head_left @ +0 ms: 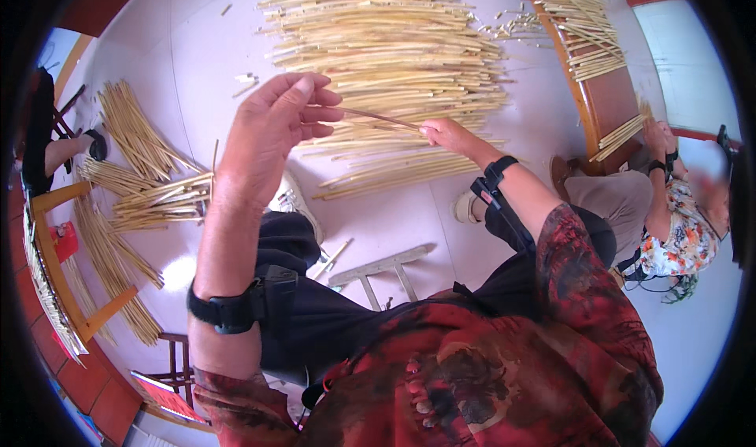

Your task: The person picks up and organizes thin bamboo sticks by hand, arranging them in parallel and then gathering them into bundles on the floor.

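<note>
A thin brown stick (382, 118) spans the space between my hands, above a broad spread of pale yellow sticks (386, 61) on the floor. The fingers of my right hand (450, 138) are closed on one end of it. My left hand (277, 124) is raised at the other end, its fingers loosely curved and apart. The stick reaches those fingertips; whether it touches them is unclear. Dark straps circle both my wrists or forearms.
Stick bundles (142, 132) lie on the left beside a wooden frame (59, 250). A grey wooden stool (382, 270) stands by my legs. On the right, a person (669, 203) sits near a brown bench (602, 108) holding more sticks. Short offcuts (520, 28) lie beyond the spread.
</note>
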The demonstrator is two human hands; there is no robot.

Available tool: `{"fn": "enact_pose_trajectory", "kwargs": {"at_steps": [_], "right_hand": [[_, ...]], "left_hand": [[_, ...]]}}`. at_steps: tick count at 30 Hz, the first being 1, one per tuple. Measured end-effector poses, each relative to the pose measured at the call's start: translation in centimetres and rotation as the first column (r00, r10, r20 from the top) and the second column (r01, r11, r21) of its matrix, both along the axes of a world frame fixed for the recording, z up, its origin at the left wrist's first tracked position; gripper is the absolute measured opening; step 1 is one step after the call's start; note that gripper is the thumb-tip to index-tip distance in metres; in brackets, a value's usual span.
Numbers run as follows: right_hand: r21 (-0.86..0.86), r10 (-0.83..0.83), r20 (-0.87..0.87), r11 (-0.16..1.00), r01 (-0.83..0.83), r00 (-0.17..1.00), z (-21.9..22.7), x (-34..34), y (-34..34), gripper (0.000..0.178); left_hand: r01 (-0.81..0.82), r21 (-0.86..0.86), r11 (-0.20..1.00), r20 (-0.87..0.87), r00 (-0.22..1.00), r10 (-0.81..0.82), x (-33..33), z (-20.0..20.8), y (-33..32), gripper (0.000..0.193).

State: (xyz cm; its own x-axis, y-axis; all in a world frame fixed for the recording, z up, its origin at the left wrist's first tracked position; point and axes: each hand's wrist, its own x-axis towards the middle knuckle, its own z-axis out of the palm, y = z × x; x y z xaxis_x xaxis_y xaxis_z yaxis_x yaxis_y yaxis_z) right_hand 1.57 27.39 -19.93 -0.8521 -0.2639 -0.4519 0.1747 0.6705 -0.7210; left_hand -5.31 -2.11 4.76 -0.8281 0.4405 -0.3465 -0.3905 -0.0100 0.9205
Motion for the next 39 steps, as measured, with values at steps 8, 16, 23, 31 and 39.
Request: {"fn": "enact_pose_trajectory", "kwargs": {"at_steps": [8,16,23,31,39], "right_hand": [[-0.250,-0.192,0.054,0.948,0.199,0.980,13.7,-1.8,-2.5,0.028],[-0.403,-0.198,0.071,0.891,0.210,0.978,20.7,0.1,-6.0,0.024],[-0.413,-0.195,0.019,0.892,0.185,0.981,21.2,-0.2,-6.7,0.028],[-0.643,-0.119,0.195,0.734,0.219,0.973,23.1,-0.5,-1.4,0.047],[-0.575,-0.038,0.091,0.814,0.084,0.995,23.6,0.3,2.1,0.047]], "left_hand": [[-0.165,0.092,0.982,0.173,0.974,0.147,-0.2,-3.5,0.7,0.033],[-0.216,0.454,0.864,0.255,0.961,0.107,-0.2,-3.6,3.8,0.023],[-0.210,0.510,0.834,0.165,0.976,0.144,-2.0,-3.5,2.9,0.017],[-0.349,0.509,0.787,0.133,0.935,0.329,-6.2,-1.9,-0.7,0.018],[-0.411,0.477,0.777,0.139,0.908,0.395,-7.2,-1.8,-2.2,0.020]]}}
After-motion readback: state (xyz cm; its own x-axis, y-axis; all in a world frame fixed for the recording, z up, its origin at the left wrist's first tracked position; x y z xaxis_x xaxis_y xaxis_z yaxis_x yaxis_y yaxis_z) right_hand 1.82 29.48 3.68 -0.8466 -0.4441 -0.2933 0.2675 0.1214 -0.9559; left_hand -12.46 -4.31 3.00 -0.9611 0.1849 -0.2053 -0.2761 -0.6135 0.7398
